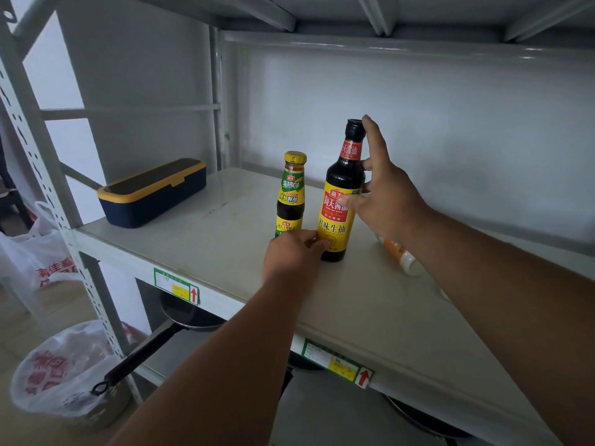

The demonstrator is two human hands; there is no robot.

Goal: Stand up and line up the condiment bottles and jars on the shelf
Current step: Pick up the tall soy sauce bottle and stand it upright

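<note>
A tall dark soy sauce bottle [342,191] with a yellow and red label stands upright on the grey metal shelf [225,220]. A shorter dark sauce bottle [290,194] with a yellow cap and green label stands upright just left of it. My right hand [383,191] wraps the right side of the tall bottle, thumb on the label and a finger at the cap. My left hand [291,255] rests at the bases of both bottles, fingers against the tall one. A small white and orange bottle [404,257] lies on its side behind my right forearm, partly hidden.
A navy box with a yellow rim [151,191] sits at the shelf's back left. A black frying pan [167,329] lies on the shelf below. A bag-lined bin [61,375] and plastic bags [32,252] stand on the floor at the left.
</note>
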